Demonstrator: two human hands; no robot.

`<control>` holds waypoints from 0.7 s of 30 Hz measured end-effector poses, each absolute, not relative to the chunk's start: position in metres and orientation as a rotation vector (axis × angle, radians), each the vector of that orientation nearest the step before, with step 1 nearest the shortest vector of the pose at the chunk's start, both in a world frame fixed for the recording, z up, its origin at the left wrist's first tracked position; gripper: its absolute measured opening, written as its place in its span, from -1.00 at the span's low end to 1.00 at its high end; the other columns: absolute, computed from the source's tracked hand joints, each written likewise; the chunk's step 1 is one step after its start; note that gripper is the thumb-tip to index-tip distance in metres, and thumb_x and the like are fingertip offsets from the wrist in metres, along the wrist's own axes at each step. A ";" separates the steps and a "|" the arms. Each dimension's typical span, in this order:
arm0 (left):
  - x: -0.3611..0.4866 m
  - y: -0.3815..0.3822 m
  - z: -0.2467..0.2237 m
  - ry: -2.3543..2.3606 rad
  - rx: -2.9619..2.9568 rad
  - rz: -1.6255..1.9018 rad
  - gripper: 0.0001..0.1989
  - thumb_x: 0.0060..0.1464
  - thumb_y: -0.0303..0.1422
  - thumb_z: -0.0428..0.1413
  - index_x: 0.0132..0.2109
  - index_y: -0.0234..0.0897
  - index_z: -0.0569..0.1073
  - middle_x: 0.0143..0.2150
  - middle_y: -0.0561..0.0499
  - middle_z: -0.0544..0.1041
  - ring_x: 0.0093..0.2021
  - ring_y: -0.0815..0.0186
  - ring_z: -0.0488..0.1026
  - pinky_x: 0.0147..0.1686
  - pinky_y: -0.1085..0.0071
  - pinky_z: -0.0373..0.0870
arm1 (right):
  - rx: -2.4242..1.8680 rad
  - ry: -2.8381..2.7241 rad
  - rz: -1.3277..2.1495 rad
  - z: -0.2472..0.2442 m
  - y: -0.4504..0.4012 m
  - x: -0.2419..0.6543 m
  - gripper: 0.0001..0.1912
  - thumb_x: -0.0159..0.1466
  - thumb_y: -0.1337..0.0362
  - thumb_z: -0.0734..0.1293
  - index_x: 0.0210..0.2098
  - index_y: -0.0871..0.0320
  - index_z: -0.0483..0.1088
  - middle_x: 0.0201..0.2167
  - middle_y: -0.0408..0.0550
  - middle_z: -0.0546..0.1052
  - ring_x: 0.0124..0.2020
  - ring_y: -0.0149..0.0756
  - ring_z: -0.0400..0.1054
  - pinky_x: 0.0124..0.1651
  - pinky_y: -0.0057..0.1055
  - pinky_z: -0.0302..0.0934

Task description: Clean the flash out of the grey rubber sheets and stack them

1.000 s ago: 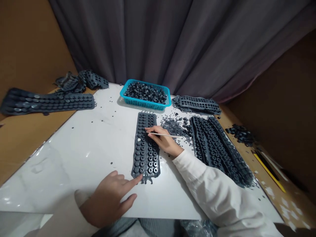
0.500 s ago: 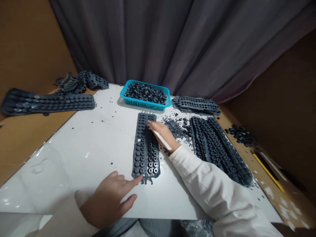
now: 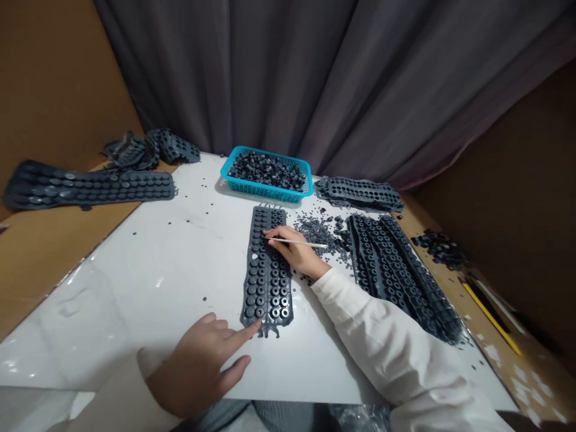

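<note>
A dark rubber sheet of moulded round pieces (image 3: pixel 269 300) lies lengthwise on the white table, its pieces in rows with ring-shaped tops. My right hand (image 3: pixel 297 249) pinches a thin white stick (image 3: pixel 303 243) over the sheet's upper middle; the stick's near end reaches the rows under my fingers. At the sheet's bottom left corner my left hand (image 3: pixel 211 354) rests its index fingertip, thumb apart and the other fingers curled. A small white spot (image 3: pixel 254 257) shows on the sheet's left side.
Behind the sheet stands a blue basket (image 3: pixel 270 191) of small dark pieces. Tiny dark discs (image 3: pixel 315 231) are scattered right of it. Stacked sheets (image 3: pixel 391 264) lie further right, more sheets (image 3: pixel 112 187) at left. A yellow pencil-like tool (image 3: pixel 492 318) lies at the right edge.
My right hand has shifted slightly down and turned, so the white stick now lies nearly level instead of slanting down to the right. My left hand stays at the corner.
</note>
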State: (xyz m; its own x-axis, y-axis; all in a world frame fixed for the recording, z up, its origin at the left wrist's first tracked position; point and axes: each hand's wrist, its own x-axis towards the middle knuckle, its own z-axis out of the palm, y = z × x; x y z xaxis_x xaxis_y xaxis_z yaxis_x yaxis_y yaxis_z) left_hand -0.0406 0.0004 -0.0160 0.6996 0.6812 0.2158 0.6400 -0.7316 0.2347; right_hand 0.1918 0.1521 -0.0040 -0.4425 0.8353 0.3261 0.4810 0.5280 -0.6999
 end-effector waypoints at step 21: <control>-0.043 0.001 -0.020 1.041 2.771 0.497 -0.58 0.14 -0.39 -0.03 0.16 -0.24 0.22 -0.44 0.09 0.47 -0.41 0.24 0.41 -0.22 0.21 0.19 | -1.153 -2.129 0.440 -0.006 0.172 0.198 -0.82 0.34 0.26 0.13 -0.18 0.11 0.34 -0.19 0.01 0.50 -0.14 -0.18 0.37 -0.07 -0.29 0.22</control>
State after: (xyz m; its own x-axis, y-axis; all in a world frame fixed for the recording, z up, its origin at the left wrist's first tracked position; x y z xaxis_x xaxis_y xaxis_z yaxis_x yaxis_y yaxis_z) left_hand -0.0425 0.0007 -0.0197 0.7059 0.6606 0.2556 0.6143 -0.7506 0.2434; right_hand 0.1984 0.1715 -0.0055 -0.3867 0.8329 0.3959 0.6078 0.5530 -0.5698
